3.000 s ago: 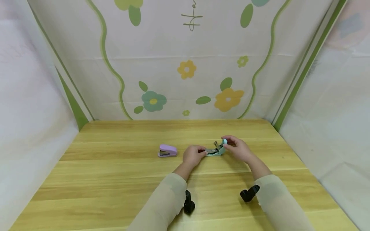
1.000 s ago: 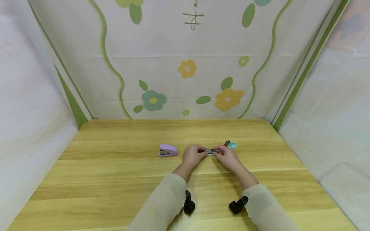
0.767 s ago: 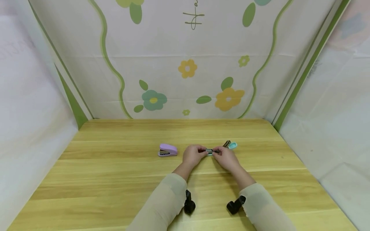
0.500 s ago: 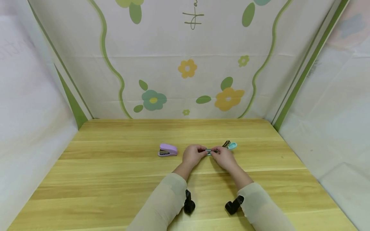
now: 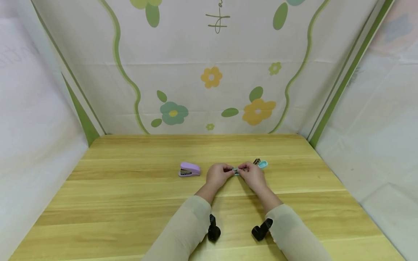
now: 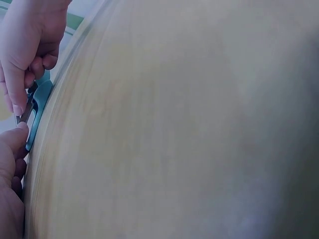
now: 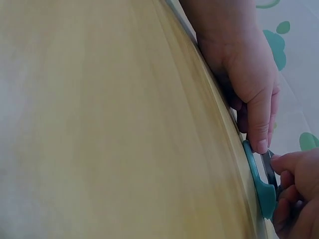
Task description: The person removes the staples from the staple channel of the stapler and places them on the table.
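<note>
R hand [image 5: 254, 177] nearer L hand [image 5: 217, 176], stapler [image 7: 265, 196] spanning both grips

On a tabletop [image 5: 130, 217], a stapler [image 7: 266, 196] lay between a left hand [image 5: 218, 176] at its left end and a right hand [image 5: 254, 177] over its middle, its lid [image 5: 262, 164] extending right and slightly farther off. A second stapler [image 5: 189, 169] sat left of the left hand, near but apart. On the near side, two wrist cameras [image 5: 213, 232] hung between the sleeves [image 5: 183, 224]. A cloth [image 5: 183, 47] rose behind the table's far edge, with others flanking left and right.
</note>
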Demonstrator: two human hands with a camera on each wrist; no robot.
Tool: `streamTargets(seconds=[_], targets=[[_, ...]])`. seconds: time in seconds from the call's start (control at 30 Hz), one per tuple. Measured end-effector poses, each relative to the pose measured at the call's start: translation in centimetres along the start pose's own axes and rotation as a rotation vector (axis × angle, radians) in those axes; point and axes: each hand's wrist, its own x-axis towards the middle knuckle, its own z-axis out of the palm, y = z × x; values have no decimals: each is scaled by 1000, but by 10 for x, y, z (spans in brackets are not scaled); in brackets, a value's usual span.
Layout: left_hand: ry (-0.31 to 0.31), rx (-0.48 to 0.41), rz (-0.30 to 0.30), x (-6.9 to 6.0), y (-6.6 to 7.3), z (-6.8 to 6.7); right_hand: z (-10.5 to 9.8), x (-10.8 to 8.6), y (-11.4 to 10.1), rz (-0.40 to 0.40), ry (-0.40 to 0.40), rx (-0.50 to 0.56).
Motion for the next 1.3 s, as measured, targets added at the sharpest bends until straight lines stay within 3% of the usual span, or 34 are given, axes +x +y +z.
streamTargets(seconds=[0.27,0.47,0.6,0.9,1.3], targets=[[-1,2,2,-1,1,-1,-1,1,0,3,-34,-38],[-6,-2,-2,-2,2,-1,-10,-1,5,8,-50,13],[-11,-1,-14,-2,3,-1,-21,-6,16,-10,-71,34],[-1,12,-19,-2,2,-2,-41,-15,41,-71,-199,76],[7,6,-9,-3,0,0,-56,-25,68,-85,-205,-2]])
